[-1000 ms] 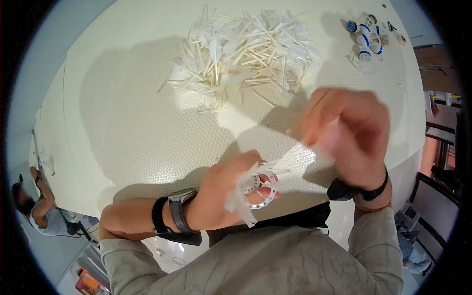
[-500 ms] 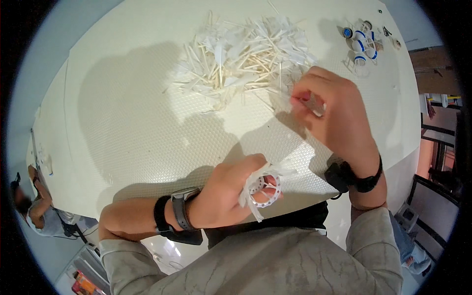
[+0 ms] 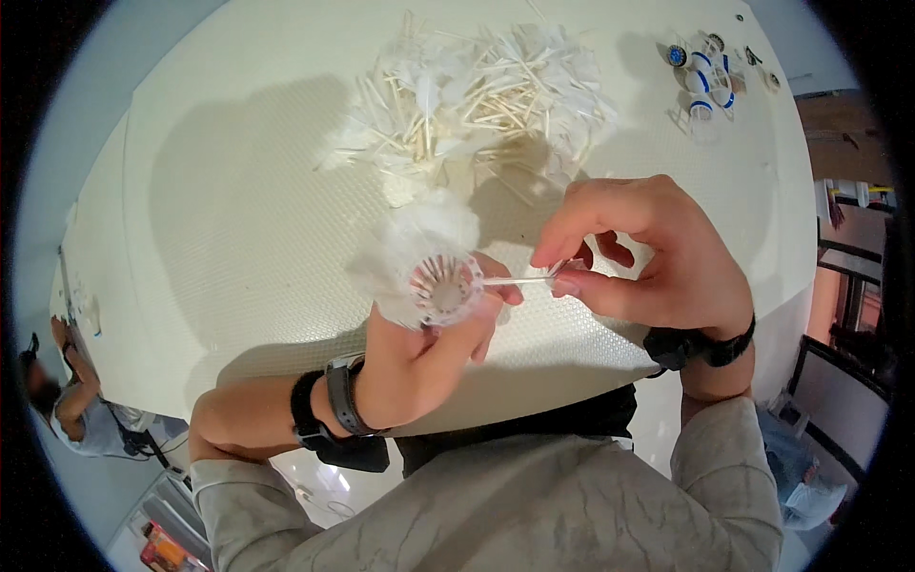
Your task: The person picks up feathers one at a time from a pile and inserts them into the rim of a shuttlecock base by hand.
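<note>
My left hand [image 3: 429,367] is closed around a white ring-shaped holder [image 3: 474,270] with small holes round its edge. White feathers [image 3: 424,229] fan out from the holder's far and left sides, and their quill ends show inside the ring. Between thumb and fingertips, my right hand [image 3: 658,262] pinches a single feather [image 3: 524,280]. Its pale quill points left and meets the ring's right side; whether the tip is inside a hole I cannot tell. Farther off, a loose heap of white feathers [image 3: 496,105] lies spread with its quills in all directions.
Several white round pieces with blue bands [image 3: 701,86] lie at the far right of the white textured table [image 3: 257,257]. Small dark parts [image 3: 751,55] are beside them. Another person [image 3: 76,391] sits at the left edge. The near table edge runs close to my body.
My left hand has lifted and turned the holder, moving it left and away from me. My right hand has come from the feather heap toward the holder with a feather.
</note>
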Demonstrator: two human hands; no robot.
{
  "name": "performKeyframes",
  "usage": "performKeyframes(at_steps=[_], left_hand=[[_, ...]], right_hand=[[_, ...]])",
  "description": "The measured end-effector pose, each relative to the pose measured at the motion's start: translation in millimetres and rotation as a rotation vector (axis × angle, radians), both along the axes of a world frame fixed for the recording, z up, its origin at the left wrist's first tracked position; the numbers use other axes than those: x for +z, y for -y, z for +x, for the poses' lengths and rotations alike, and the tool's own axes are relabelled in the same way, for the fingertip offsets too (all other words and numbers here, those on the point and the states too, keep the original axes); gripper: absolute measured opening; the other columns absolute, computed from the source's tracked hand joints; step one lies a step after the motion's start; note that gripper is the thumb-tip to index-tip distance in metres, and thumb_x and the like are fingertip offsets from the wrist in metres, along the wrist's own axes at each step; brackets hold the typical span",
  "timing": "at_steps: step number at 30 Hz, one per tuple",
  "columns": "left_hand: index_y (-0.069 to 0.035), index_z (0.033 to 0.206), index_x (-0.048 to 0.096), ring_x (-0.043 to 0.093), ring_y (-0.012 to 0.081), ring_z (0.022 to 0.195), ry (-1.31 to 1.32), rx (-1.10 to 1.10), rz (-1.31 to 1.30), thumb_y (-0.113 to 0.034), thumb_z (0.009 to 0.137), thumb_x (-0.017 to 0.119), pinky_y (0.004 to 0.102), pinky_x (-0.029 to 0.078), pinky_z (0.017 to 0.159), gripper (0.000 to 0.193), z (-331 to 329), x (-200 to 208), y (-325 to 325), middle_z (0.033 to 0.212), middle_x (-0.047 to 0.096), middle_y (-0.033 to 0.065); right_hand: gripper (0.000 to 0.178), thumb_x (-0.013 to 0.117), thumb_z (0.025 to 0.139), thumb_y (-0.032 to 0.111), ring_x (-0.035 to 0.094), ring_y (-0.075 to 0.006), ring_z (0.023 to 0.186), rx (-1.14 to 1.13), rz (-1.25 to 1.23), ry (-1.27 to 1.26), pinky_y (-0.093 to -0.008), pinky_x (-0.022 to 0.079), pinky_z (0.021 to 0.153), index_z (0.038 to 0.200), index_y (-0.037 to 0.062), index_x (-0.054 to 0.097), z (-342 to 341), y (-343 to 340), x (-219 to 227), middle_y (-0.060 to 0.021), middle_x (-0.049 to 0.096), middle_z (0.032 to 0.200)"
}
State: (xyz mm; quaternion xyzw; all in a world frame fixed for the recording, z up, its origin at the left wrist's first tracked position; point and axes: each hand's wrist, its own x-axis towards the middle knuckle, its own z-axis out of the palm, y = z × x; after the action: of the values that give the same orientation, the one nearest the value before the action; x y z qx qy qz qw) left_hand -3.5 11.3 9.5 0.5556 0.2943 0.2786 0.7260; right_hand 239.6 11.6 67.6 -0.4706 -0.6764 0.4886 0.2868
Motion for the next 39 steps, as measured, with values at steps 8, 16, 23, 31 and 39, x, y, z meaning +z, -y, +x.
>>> performKeyframes(at_steps=[8, 16, 23, 31, 39], left_hand=[[-0.002, 0.12, 0.046, 0.052, 0.012, 0.06, -0.04, 0.111, -0.047, -0.013, 0.104, 0.047, 0.0268, 0.045, 0.055, 0.019, 5, 1, 10, 0.104, 0.065, 0.0187], [0.001, 0.116, 0.057, 0.067, 0.0168, 0.091, 0.025, 0.13, -0.086, -0.001, 0.097, 0.061, 0.0295, 0.052, 0.075, 0.019, 2, -3, 6, 0.104, 0.068, 0.0105], [-0.003, 0.109, 0.066, 0.065, 0.0148, 0.083, -0.286, 0.023, 0.06, -0.01, 0.096, 0.063, 0.0278, 0.051, 0.072, 0.015, 9, 1, 4, 0.092, 0.071, 0.0041], [-0.006, 0.108, 0.067, 0.065, 0.0155, 0.08, -0.341, 0.043, 0.041, -0.012, 0.094, 0.065, 0.0285, 0.051, 0.072, 0.015, 6, -1, 4, 0.095, 0.071, 0.0033], [-0.005, 0.109, 0.054, 0.056, 0.0091, 0.077, -0.012, -0.002, -0.289, -0.017, 0.099, 0.059, 0.0246, 0.047, 0.067, 0.016, -1, -4, 6, 0.104, 0.069, 0.0089]], right_hand=[[0.021, 0.072, 0.075, -0.001, 0.059, -0.0102, 0.065, 0.085, 0.116, 0.007, -0.0238, 0.036, 0.053, 0.094, 0.006, 0.07, 2, -2, -8, -0.0003, 0.069, 0.084], [0.024, 0.078, 0.074, 0.003, 0.06, -0.0073, 0.071, -0.137, 0.089, -0.09, -0.0227, 0.039, 0.055, 0.097, 0.005, 0.07, -3, 2, -1, -0.0009, 0.07, 0.087], [0.011, 0.078, 0.084, 0.013, 0.056, -0.0018, 0.067, -0.102, 0.045, -0.137, -0.0199, 0.034, 0.05, 0.091, 0.0083, 0.072, -6, 4, -12, 0.0041, 0.07, 0.079], [0.011, 0.076, 0.08, -0.001, 0.063, -0.0091, 0.069, -0.236, 0.117, -0.133, -0.0222, 0.045, 0.059, 0.091, 0.0005, 0.071, -7, 7, -13, -0.0062, 0.072, 0.082], [0.008, 0.071, 0.083, -0.002, 0.065, -0.0131, 0.069, -0.386, -0.011, -0.236, -0.0242, 0.048, 0.064, 0.088, -0.0018, 0.065, -4, 10, 2, -0.0097, 0.069, 0.077]])
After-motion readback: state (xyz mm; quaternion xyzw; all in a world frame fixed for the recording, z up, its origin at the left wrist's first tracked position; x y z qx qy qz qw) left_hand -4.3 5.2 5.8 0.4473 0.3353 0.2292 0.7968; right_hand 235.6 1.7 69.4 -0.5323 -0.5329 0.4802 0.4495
